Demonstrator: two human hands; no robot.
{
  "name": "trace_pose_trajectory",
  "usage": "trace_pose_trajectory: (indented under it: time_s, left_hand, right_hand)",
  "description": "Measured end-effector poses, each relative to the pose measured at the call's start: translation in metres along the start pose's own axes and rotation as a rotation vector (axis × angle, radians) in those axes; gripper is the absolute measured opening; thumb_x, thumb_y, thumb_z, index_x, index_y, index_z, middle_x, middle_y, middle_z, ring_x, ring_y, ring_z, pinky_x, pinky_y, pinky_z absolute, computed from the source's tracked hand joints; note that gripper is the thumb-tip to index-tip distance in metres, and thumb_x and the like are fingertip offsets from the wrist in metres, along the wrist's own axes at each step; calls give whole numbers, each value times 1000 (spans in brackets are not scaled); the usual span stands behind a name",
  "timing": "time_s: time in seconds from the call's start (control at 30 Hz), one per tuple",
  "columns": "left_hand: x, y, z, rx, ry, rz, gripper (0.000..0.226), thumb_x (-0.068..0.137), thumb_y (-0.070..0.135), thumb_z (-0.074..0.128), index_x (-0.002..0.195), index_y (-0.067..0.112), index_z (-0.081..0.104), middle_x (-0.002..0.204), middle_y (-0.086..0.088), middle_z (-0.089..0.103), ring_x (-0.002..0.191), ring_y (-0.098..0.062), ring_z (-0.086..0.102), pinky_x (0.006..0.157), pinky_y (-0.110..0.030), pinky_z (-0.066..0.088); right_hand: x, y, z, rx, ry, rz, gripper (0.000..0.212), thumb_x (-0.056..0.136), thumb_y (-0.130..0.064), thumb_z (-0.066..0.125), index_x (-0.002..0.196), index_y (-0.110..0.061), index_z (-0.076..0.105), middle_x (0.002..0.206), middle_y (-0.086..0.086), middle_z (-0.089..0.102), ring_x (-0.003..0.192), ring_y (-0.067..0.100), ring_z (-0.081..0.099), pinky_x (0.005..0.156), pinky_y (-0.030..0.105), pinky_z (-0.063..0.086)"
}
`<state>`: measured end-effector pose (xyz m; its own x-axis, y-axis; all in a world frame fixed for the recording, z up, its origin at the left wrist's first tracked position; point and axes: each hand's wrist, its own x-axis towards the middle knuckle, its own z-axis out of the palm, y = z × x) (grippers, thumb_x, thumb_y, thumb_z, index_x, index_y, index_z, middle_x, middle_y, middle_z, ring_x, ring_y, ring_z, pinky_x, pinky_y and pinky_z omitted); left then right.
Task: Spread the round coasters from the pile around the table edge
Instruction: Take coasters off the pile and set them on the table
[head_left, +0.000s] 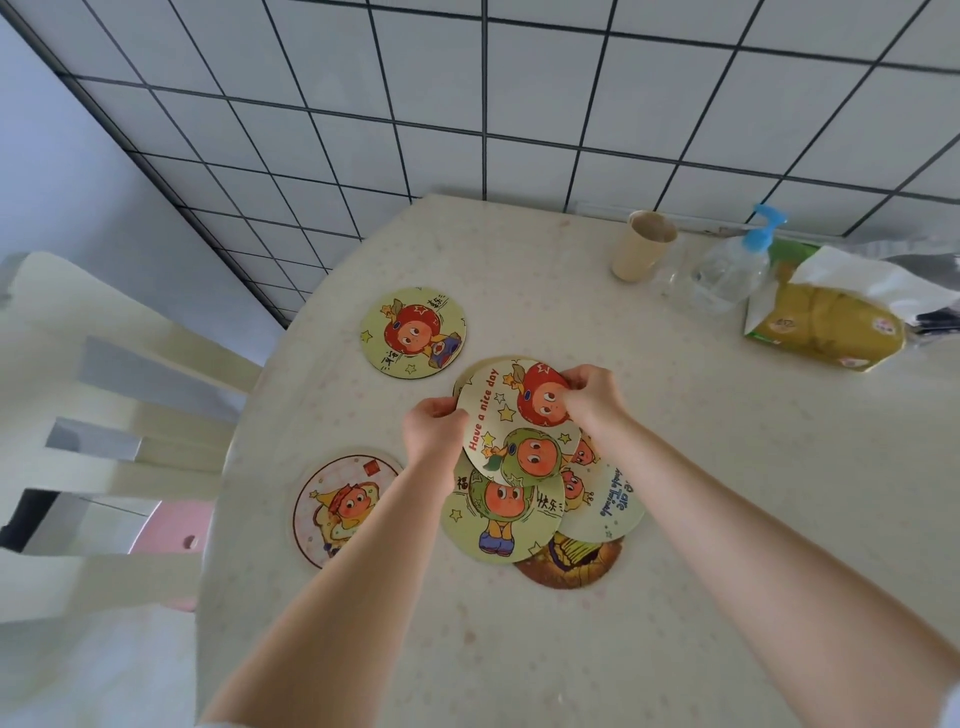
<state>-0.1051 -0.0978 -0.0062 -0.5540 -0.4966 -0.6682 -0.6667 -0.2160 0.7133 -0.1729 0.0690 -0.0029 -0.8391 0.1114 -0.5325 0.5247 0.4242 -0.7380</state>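
Observation:
A loose pile of round cartoon coasters (519, 525) lies in the middle of the pale table (675, 493). Both hands hold the top coaster (511, 421), printed "Have a nice day", tilted above the pile. My left hand (434, 431) pinches its left rim and my right hand (592, 397) pinches its upper right rim. Two coasters lie apart near the table's left edge: a yellow one (413, 332) further away and a white-rimmed one (337, 509) nearer, partly under my left forearm.
A beige cup (641, 247), a clear pump bottle with a blue top (737, 270) and a yellow-green tissue pack (826, 322) stand at the far right. A cream chair (104, 395) sits left of the table over a pink stool (171, 525). A tiled wall rises behind.

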Motion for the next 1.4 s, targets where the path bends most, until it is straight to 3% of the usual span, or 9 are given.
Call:
trace_pose_trajectory:
  time_s: [0.13,0.3,0.47,0.67,0.87,0.97,1.17,1.33,1.4]
  left_hand:
    - [-26,-12,-14,-15,8,18,23,81,6,57,97,19,67,95,-5,72,91,-24,66,84,-41,57]
    - [-64,-48,-37,-47,53,11,20,78,5,57,89,18,67,88,-5,73,89,-25,69,82,-42,59]
    - [-103,-101,-69,-69,55,-35,16,80,4,61,88,15,69,90,-8,74,91,-29,70,85,-48,58]
    - [-139,-160,-113,-91,19,-93,14,82,1,64,89,12,67,92,-9,73,84,-23,71,70,-34,60]
    - [-159,-208,-154,-44,-15,-135,14,83,-2,61,90,9,66,92,-13,73,85,-27,71,72,-38,61]
    - [-167,-223,-168,-20,-38,-139,14,83,-3,59,91,7,65,91,-14,72,82,-26,71,63,-33,59]
    - [-174,-238,-179,40,-83,-111,17,81,-5,57,94,1,66,93,-22,72,73,-27,67,56,-29,53]
    - [-176,-244,-181,99,-74,-69,15,79,-3,56,87,6,64,93,-19,72,89,-32,70,84,-45,58]
    - [-179,-243,-180,121,-67,-56,15,78,-2,55,87,8,63,94,-17,72,93,-33,69,84,-50,57]
  right_hand:
    - [-26,9,-7,24,-24,-36,18,88,-6,60,101,-17,65,102,4,67,94,23,64,78,35,54]
    - [-69,34,-9,49,-80,-60,27,87,-7,64,112,-13,66,107,4,67,100,24,64,90,42,56]
    - [-121,72,-3,-34,-133,-70,27,87,-12,66,113,-15,64,98,-3,64,93,19,64,82,36,58]
    - [-179,116,17,-65,-127,-67,20,86,-10,66,105,-17,65,102,2,65,96,20,65,86,39,58]
    - [-227,159,49,-73,-124,10,22,87,-8,63,108,-14,63,92,-2,61,88,17,63,78,32,58]
    - [-245,174,59,-104,-77,9,17,86,-10,63,102,-17,64,87,-5,61,79,11,62,69,26,55]
    - [-262,183,65,-128,-30,29,10,88,-16,62,97,-17,66,96,2,69,93,21,68,86,41,58]
    - [-269,179,66,-134,6,35,9,88,-16,63,95,-19,66,102,5,70,96,23,67,88,42,56]
    - [-272,177,66,-136,16,32,8,88,-15,62,94,-20,65,100,4,70,95,22,67,86,40,57]
